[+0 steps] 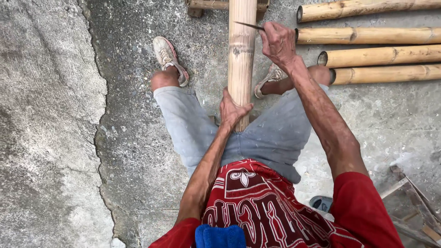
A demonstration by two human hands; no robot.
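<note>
The bamboo pole (pixel 241 59) stood between my knees, its near end braced against my lap, its far end running out of the top of the view toward a wooden frame (pixel 202 5). It was a pale, smooth, round culm with one dark node ring partway up. My left hand (pixel 233 111) clasped the near end, fingers (pixel 226 98) wrapped on one side and thumb laid up the other. My right hand (pixel 278 42) was closed in a fist round the handle of a knife (pixel 249 25), whose thin dark blade met the pole's right edge above the node.

For a clean cut here, I judged that the blade should lie at a shallow angle and travel away from the body, with the lower hand kept well below it and the pole pressed firmly so it could not roll.

To the right, four more bamboo lengths (pixel 381 55) lay side by side on the rough, pitted concrete floor (pixel 50 138), their hollow ends facing me. Worn pale shoes (pixel 167 57), grey shorts (pixel 275 133) and a red patterned shirt (pixel 257 206) completed the view; timber scraps (pixel 413 206) lay at lower right.
</note>
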